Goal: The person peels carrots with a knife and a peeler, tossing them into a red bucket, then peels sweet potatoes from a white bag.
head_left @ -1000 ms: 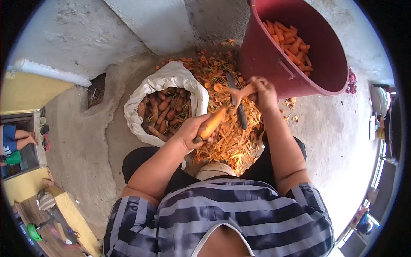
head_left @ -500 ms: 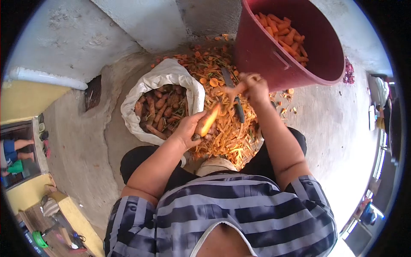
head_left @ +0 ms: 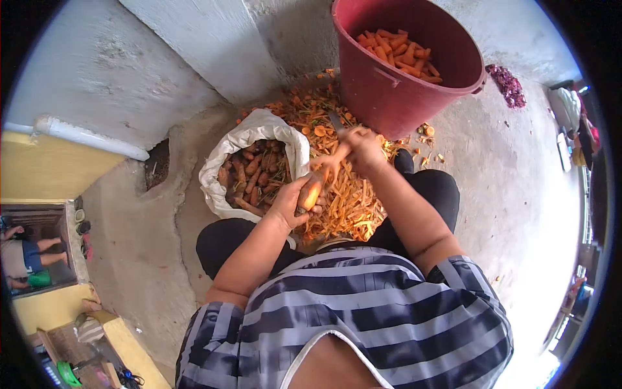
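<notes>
My left hand [head_left: 289,203] is closed around a partly peeled carrot [head_left: 311,192], with bright orange flesh showing along one side and brown skin elsewhere. In my right hand [head_left: 365,150] is an orange Y-shaped peeler [head_left: 338,154], its forked end at the carrot's far tip; blur hides whether the blade touches. Beneath both hands spreads a heap of carrot peelings [head_left: 350,206]. A knife [head_left: 335,120] lies on the heap, mostly hidden by my right hand. Left of the heap, a white sack [head_left: 217,155] with a rolled rim holds unpeeled carrots [head_left: 253,178].
A tall red bucket [head_left: 389,97] of peeled carrots [head_left: 398,53] stands at the far right of the heap, near the wall. A white pipe [head_left: 91,137] runs along the left wall. Another person [head_left: 32,256] is partly visible through a doorway at the left.
My right hand and the peeler have come down closer to the carrot. The camera view has shifted, so the bucket appears further left and the sack slightly further right.
</notes>
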The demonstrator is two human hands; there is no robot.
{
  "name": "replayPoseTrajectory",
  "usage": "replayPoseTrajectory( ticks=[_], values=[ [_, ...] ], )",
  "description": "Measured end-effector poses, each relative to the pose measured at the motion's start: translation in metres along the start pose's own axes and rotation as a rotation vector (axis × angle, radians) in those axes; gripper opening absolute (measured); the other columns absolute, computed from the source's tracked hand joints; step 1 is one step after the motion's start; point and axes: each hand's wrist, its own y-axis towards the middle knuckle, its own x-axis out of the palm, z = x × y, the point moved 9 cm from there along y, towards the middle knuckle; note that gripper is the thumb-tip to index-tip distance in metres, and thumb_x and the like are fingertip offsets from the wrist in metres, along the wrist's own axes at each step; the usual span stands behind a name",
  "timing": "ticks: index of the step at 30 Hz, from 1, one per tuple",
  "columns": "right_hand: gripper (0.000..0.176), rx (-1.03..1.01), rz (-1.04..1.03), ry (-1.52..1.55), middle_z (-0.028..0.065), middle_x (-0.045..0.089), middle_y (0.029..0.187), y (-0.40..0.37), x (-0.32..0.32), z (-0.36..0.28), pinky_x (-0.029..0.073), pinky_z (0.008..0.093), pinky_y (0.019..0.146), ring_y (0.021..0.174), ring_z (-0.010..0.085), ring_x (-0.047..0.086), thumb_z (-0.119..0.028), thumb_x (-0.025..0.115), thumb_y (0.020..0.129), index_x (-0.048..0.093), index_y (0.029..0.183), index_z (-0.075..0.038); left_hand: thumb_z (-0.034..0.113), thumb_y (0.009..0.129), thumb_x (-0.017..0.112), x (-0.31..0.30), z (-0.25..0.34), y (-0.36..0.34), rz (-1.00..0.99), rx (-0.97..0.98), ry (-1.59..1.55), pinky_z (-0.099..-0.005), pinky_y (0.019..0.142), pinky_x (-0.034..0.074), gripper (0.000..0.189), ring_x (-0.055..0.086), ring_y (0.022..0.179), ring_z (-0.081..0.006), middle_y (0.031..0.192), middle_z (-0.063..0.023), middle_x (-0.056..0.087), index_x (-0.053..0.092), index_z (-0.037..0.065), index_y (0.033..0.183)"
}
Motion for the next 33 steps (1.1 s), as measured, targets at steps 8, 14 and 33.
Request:
replayPoseTrajectory(
  ticks=[8, 14, 33],
  values=[
    [0.025, -0.254, 0.162, 0.12, 0.0047, 0.052, 0.065, -0.043, -0.041, -0.033, 0.038, 0.0283, 0.047, 0.054, 0.0137, 0.047, -0.025, 0.07, 0.072, 0.056, 0.075, -0.004, 0.036, 0.088, 0.042, 0.007, -0.028, -0.028, -0.007, 0.001, -0.008, -0.0226, 0.051, 0.037, 0.03, 0.044, 0.066, -0.0137, 0.078, -0.0047, 0.045, 0.048, 0.01, 0.1],
    [0.019, -0.077, -0.157, 0.126, 0.0039, 0.05, 0.061, -0.094, 0.02, 0.001, 0.038, 0.0243, 0.04, 0.047, 0.0136, 0.048, -0.015, 0.066, 0.073, 0.051, 0.075, -0.004, 0.033, 0.089, 0.039, 0.018, -0.033, -0.031, 0.055, 0.169, 0.173, -0.0231, 0.05, 0.037, 0.028, 0.046, 0.064, -0.0152, 0.078, -0.0063, 0.049, 0.048, 0.008, 0.098],
    [0.018, -0.27, 0.245, 0.141, 0.0075, 0.054, 0.063, -0.06, -0.072, -0.04, 0.039, 0.0284, 0.046, 0.053, 0.0137, 0.049, -0.012, 0.067, 0.071, 0.053, 0.072, 0.0, 0.035, 0.088, 0.042, 0.044, -0.065, -0.049, -0.093, -0.038, 0.097, -0.0235, 0.05, 0.037, 0.029, 0.046, 0.063, -0.0136, 0.074, -0.0043, 0.047, 0.043, 0.009, 0.102]
  ],
)
